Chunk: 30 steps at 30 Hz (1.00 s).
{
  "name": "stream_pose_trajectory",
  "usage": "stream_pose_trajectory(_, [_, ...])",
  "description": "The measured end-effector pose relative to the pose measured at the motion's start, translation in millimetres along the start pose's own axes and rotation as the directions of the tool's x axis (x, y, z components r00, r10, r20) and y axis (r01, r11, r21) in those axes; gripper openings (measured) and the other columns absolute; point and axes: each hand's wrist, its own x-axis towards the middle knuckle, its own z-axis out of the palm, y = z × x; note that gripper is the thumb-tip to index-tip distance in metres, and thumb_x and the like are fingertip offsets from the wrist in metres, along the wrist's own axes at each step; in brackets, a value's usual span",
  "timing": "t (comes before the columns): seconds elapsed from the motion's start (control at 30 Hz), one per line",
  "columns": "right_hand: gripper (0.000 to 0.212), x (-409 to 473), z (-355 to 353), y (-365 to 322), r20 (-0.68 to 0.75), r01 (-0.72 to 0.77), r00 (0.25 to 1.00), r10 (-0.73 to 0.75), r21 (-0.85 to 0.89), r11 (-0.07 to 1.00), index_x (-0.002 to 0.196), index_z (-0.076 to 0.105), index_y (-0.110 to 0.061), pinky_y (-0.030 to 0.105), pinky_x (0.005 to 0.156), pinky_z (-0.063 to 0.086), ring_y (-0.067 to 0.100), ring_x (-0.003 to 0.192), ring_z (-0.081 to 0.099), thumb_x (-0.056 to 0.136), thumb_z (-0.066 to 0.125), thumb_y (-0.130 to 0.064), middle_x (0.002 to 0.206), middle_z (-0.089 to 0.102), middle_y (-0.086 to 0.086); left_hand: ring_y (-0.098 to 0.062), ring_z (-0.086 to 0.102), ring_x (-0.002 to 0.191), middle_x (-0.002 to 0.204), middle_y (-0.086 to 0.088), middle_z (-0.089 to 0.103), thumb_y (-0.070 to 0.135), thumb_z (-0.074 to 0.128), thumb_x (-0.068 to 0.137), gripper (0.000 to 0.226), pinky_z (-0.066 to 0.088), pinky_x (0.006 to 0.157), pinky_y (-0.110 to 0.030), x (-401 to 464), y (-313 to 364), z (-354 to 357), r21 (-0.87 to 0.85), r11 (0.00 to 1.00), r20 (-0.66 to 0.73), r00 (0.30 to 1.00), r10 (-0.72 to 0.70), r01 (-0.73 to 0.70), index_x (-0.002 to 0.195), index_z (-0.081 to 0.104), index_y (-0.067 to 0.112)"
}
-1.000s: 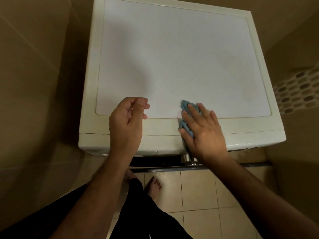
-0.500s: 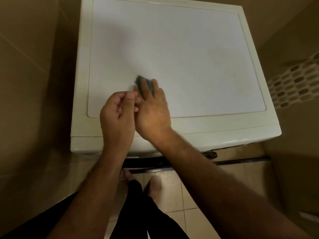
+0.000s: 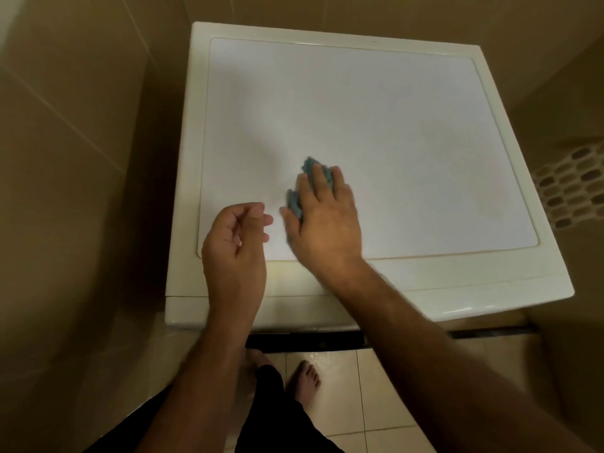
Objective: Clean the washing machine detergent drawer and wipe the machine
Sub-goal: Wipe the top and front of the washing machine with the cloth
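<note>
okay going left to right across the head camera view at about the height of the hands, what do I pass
Tiled wall → left hand, loosely curled and holding nothing → blue cloth → right hand pressed flat on the cloth → bare white top of the washing machine → perforated basket at the right edge.

Tiled home laundry corner: washing machine (image 3: 392, 125)

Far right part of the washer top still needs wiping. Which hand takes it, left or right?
Right. The right hand lies flat on the blue cloth, pressing it to the washing machine top, on the side nearer that area. The left hand is loosely curled, holds nothing, and sits at the front-left.
</note>
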Motion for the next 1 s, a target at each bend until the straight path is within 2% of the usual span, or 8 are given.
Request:
stream_pose_trajectory(0.17, [0.057, -25.9, 0.5, -19.2, 0.046, 0.146, 0.987, -0.151, 0.087, 0.985, 0.147, 0.044, -0.010, 0.049, 0.120, 0.024, 0.035, 0.149, 0.021, 0.102, 0.036, -0.045, 0.159, 0.032, 0.011, -0.005, 0.064, 0.080, 0.093, 0.006, 0.070, 0.024, 0.052, 0.100, 0.020, 0.050, 0.065, -0.014, 15.6, 1.6, -3.8, 0.002, 1.000, 0.013, 1.000, 0.003, -0.003, 0.107, 0.066, 0.012])
stream_pose_trajectory(0.3, [0.062, -24.9, -6.7, 10.4, 0.051, -0.023, 0.999, 0.020, 0.053, 0.998, 0.148, 0.041, -0.012, 0.043, 0.121, 0.017, 0.031, 0.149, 0.021, 0.099, 0.033, -0.050, 0.159, 0.032, 0.009, -0.007, 0.064, 0.077, 0.094, 0.006, 0.070, 0.026, 0.051, 0.099, 0.022, 0.050, 0.064, -0.017, 32.1, 5.3, -12.1, 0.000, 1.000, -0.005, 1.000, 0.008, -0.008, 0.107, 0.066, 0.012])
stream_pose_trajectory(0.4, [0.051, 0.6, -6.5, 14.2, -0.094, -0.084, 0.990, 0.102, 0.175, 0.981, 0.139, 0.052, -0.004, 0.041, 0.120, 0.026, 0.036, 0.141, 0.036, 0.100, 0.039, -0.033, 0.149, 0.046, 0.015, -0.006, 0.063, 0.076, 0.092, 0.010, 0.070, 0.026, 0.051, 0.099, 0.020, 0.050, 0.063, -0.018, 43.0, 6.7, -16.8, -0.028, 1.000, -0.030, 1.000, -0.009, 0.009, 0.105, 0.066, 0.015])
stream_pose_trajectory(0.47, [0.036, 11.1, -9.0, 1.3, -0.204, -0.019, 0.976, 0.081, 0.289, 0.957, 0.127, 0.060, 0.001, 0.030, 0.120, 0.024, 0.031, 0.133, 0.043, 0.096, 0.048, -0.013, 0.140, 0.055, 0.016, -0.006, 0.063, 0.076, 0.090, 0.012, 0.070, 0.026, 0.051, 0.100, 0.017, 0.050, 0.062, -0.019, 48.6, 7.7, -20.2, -0.054, 0.998, -0.041, 0.999, -0.028, 0.026, 0.102, 0.066, 0.019])
stream_pose_trajectory(0.57, [0.034, -9.2, -9.7, -32.4, -0.271, 0.210, 0.954, -0.130, 0.291, 0.933, 0.124, 0.063, 0.002, 0.029, 0.121, 0.020, 0.026, 0.136, 0.039, 0.091, 0.058, 0.000, 0.136, 0.058, 0.017, -0.006, 0.063, 0.075, 0.088, 0.011, 0.071, 0.025, 0.051, 0.099, 0.015, 0.050, 0.063, -0.019, 56.2, 8.8, -27.7, -0.083, 0.996, -0.051, 0.998, -0.029, 0.024, 0.100, 0.066, 0.024])
stream_pose_trajectory(0.73, [0.044, -20.1, 1.5, -49.7, 0.019, 0.535, 0.836, -0.548, 0.194, 0.823, 0.143, 0.051, -0.019, 0.047, 0.119, 0.028, 0.028, 0.150, 0.022, 0.099, 0.050, -0.026, 0.154, 0.042, 0.001, -0.006, 0.064, 0.076, 0.088, 0.009, 0.071, 0.026, 0.052, 0.099, 0.014, 0.050, 0.063, -0.017, 68.1, 8.6, -35.3, -0.090, 0.996, -0.031, 0.999, -0.009, 0.006, 0.098, 0.066, 0.026])
stream_pose_trajectory(0.9, [0.050, 25.9, 5.9, -24.5, 0.074, 0.649, 0.729, -0.680, 0.239, 0.722, 0.140, 0.055, -0.015, 0.051, 0.115, 0.032, 0.035, 0.146, 0.028, 0.090, 0.051, -0.024, 0.153, 0.044, 0.006, -0.003, 0.062, 0.073, 0.086, 0.010, 0.070, 0.020, 0.051, 0.099, 0.014, 0.049, 0.062, -0.013, 74.9, 6.9, -31.3, -0.092, 0.996, 0.001, 1.000, -0.023, 0.023, 0.097, 0.065, 0.022])
stream_pose_trajectory(1.0, [0.042, 62.0, 6.6, -4.8, -0.001, 0.604, 0.785, -0.620, 0.227, 0.764, 0.134, 0.060, -0.008, 0.052, 0.110, 0.039, 0.038, 0.140, 0.040, 0.096, 0.052, -0.025, 0.144, 0.053, 0.013, -0.003, 0.061, 0.072, 0.085, 0.012, 0.070, 0.023, 0.052, 0.099, 0.013, 0.049, 0.061, -0.015, 78.4, 4.7, -29.5, -0.105, 0.994, -0.003, 1.000, -0.025, 0.025, 0.096, 0.065, 0.025])
